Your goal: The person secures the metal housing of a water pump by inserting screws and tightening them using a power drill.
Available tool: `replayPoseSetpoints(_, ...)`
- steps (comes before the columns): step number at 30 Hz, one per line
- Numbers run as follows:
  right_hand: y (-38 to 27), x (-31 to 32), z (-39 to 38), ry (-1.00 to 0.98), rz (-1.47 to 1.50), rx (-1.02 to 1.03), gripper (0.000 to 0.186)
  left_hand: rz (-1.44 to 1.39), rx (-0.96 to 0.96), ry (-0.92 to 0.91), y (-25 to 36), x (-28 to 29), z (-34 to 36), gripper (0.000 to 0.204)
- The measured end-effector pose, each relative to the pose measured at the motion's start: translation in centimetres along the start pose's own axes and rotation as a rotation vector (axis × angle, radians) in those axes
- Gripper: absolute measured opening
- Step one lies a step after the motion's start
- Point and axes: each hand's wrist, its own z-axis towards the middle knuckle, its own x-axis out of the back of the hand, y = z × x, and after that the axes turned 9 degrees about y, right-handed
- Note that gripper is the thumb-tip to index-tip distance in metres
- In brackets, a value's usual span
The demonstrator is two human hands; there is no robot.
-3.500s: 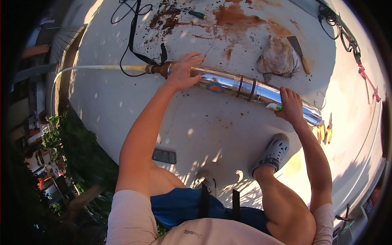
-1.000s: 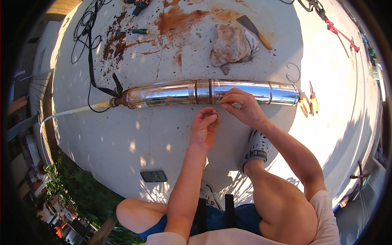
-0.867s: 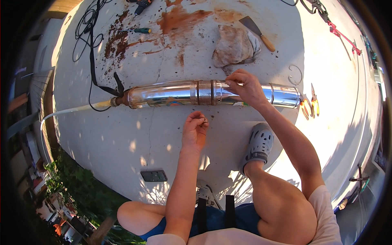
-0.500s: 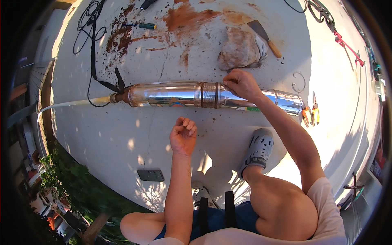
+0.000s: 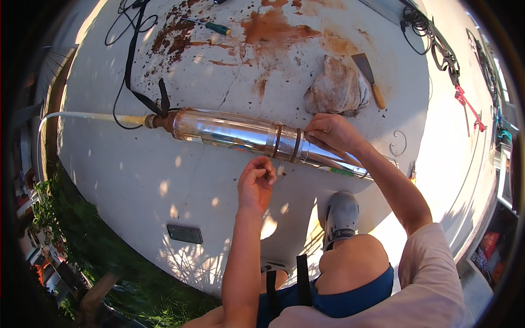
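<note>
A shiny steel submersible pump (image 5: pixel 229 129) lies across the concrete, tilted slightly down to the right. Its midsection has a perforated strainer band (image 5: pixel 286 143) with brownish edges. My right hand (image 5: pixel 331 131) is over the pump just right of this band, thumb and fingertips pinched together at the metal; what they grip is hidden. On the near side, close below the ribbed part, my left hand (image 5: pixel 256 183) is raised with curled fingers, seemingly apart from the pump. Whether anything small is inside it cannot be made out.
A pale hose (image 5: pixel 87 116) and black strap (image 5: pixel 130 65) run from the pump's left end. Beyond lie a screwdriver (image 5: pixel 217 28), a dirty rag (image 5: pixel 334 87) and a scraper (image 5: pixel 369 79). A phone (image 5: pixel 185 234) is near left, pliers (image 5: pixel 413 172) at right. Reddish mud stains the concrete.
The view has shifted and turned a little. My left hand has come closer to the pump, its fingers turned inward. My right hand stays pinched beside the strainer band.
</note>
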Motion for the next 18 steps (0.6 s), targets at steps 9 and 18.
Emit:
replayPoseSetpoints(9, 0.4, 0.3, 1.3, -0.034, -0.049, -0.017, 0.011, -0.012, -0.059, -0.050, -1.0, -0.9, 0.1, 0.028)
replayPoseSetpoints(18, 1.2, 0.7, 1.4, -0.117, -0.056, -0.022, 0.010, -0.047, -0.055, -0.006, -2.5, -0.4, -0.3, 0.027)
